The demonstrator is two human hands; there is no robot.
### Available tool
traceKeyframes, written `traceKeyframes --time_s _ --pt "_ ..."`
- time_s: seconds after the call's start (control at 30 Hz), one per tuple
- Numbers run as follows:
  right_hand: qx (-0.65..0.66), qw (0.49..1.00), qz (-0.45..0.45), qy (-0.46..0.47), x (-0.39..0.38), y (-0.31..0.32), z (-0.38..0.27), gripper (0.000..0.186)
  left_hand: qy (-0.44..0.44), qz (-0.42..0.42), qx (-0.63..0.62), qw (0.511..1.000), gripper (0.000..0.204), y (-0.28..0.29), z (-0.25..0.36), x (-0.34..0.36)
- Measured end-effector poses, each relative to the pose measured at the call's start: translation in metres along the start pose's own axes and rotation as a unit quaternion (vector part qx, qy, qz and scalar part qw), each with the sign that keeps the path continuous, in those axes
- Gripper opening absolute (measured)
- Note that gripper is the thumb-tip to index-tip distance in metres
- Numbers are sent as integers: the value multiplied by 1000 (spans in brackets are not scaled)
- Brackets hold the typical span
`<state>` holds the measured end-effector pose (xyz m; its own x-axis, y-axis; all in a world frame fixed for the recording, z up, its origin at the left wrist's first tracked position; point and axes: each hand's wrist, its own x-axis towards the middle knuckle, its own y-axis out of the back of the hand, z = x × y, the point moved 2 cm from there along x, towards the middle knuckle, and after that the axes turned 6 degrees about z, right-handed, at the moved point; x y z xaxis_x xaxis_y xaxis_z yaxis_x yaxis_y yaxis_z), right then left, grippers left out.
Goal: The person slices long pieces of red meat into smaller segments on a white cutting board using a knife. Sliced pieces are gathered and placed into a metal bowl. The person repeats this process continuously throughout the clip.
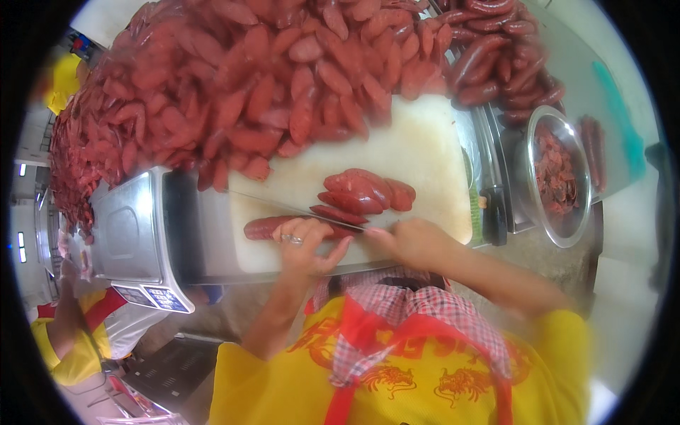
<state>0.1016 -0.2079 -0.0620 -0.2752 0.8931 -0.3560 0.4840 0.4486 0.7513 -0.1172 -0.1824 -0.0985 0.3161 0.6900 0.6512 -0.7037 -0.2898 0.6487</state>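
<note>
Red and glossy, a long sausage [265, 227] lies along the near edge of the pale rectangular plastic cutting board [418, 152], its long axis running left to right across the person's front. The left hand [304, 244], a ring on one finger, rests on top of the sausage's right part with its fingers [294, 230] curled down over it, pinning it to the board; the left end of the sausage sticks out bare beyond the hand. The right hand [407, 241] is closed around the handle of a thin long-bladed knife [283, 207], whose blade slants up and to the left, crossing the sausage just beside the left fingertips. So the uncut length lies to the left of the blade, and the left hand is the nearer one to it. Just beyond the blade sits a small cluster of angled red sausage slices [365, 191] on the middle of the board. Farther back, a great heap of whole red sausages [248, 78] covers the steel surface [177, 234], spilling onto the board's far edge. A round metal bowl of slices [556, 173] stands to the right.
</note>
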Motion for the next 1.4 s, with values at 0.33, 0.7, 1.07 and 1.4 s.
traceKeyframes --time_s 0.33,0.7,1.07,1.4 --pt "49 985 0 -168 -104 64 -1 67 -14 11 11 1000 36 20 -15 -9" --pt "31 995 -67 -68 -11 1 -9 67 16 -3 -29 999 34 17 -16 -6" --pt "46 982 -34 -181 -91 56 -19 67 15 8 -7 1000 33 30 -27 -14" --pt "52 985 -68 -147 -36 -3 -15 62 57 -14 -45 997 31 29 -30 -14"
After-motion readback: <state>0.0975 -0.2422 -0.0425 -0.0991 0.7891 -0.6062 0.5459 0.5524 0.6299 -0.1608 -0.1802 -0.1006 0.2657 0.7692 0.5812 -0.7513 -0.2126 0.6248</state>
